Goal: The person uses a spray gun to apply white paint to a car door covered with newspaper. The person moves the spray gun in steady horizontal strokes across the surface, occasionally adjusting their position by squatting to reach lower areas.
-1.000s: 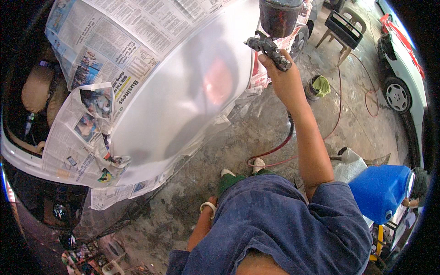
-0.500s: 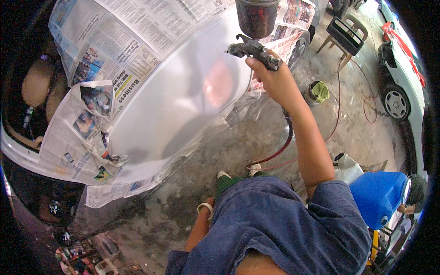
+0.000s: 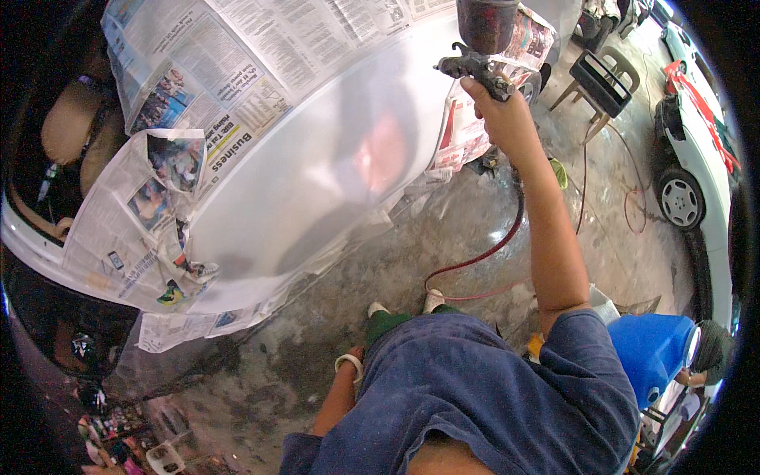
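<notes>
My right hand [image 3: 507,119] is raised and grips a spray gun [image 3: 475,67] with a dark red cup [image 3: 484,24] on top. Its nozzle points left at a glossy silver car panel [image 3: 317,174], a short way off the surface. Newspaper [image 3: 237,71] masks the car above and to the left of the bare panel. A red air hose [image 3: 491,245] runs from the gun down across the floor. My left hand [image 3: 348,368] hangs low by my knee, mostly hidden by my blue shirt; it wears a pale band and I cannot tell what it holds.
The concrete floor [image 3: 443,237] is stained and wet-looking. A dark stool [image 3: 602,79] stands at the upper right, a white car [image 3: 697,174] is parked at the right edge, and a blue drum [image 3: 653,348] sits at the lower right. Small clutter lies at the lower left.
My right hand has carried the spray gun left and upward along the panel. My body and feet stay where they were.
</notes>
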A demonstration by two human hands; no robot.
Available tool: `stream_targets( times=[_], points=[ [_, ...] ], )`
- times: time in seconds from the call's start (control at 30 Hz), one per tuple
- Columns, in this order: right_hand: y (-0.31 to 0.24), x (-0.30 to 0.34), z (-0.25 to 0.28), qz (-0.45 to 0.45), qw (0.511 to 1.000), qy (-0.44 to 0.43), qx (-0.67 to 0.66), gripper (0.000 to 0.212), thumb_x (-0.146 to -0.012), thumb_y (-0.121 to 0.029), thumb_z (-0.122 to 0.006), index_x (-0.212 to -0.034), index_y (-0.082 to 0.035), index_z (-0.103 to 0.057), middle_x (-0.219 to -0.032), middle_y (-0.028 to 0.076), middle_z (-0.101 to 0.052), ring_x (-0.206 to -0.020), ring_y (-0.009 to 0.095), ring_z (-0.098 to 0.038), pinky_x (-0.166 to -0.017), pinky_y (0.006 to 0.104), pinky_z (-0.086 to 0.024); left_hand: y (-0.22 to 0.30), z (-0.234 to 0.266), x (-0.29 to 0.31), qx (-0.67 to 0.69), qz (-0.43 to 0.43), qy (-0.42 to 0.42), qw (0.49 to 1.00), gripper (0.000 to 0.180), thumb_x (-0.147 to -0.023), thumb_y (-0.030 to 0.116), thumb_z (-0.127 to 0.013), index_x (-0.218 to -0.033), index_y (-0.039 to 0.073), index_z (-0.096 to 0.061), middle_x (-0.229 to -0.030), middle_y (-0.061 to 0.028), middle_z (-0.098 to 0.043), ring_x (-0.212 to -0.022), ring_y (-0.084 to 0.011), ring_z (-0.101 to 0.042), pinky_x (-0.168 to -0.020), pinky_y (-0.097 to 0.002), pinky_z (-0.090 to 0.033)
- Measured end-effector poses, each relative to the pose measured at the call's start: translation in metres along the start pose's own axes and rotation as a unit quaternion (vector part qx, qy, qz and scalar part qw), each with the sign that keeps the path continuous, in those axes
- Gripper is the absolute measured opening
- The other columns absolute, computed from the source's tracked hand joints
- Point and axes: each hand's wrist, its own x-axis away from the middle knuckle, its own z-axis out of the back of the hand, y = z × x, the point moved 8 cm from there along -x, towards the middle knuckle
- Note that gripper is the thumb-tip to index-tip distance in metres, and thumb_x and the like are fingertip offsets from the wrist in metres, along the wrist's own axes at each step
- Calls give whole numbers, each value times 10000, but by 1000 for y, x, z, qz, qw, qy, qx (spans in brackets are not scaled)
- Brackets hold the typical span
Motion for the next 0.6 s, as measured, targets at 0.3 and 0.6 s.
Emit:
stream_targets(
  times=[0.3,0.6],
  points=[
    [-17,-48,17,15,999,2,36,485,-916,-479,-645,-907,5,-676,-717,61,-660,-415,107,-514,-374,275,-395,2,-21,-1,-55,20,-32,998,336,-986,170,-409,-1265,68,-568,-1334,-196,-538,-1231,-341,-537,-1005,-455,-461],
    [-31,-100,-2,77,993,-18,91,540,-878,-576,-638,-1020,-56,-680,-661,74,-614,-504,161,-553,-482,334,-471,-3,-35,-2,-79,22,-49,995,373,-996,177,-413,-1338,66,-513,-1408,-186,-488,-1300,-316,-494,-1059,-442,-434]
  ],
)
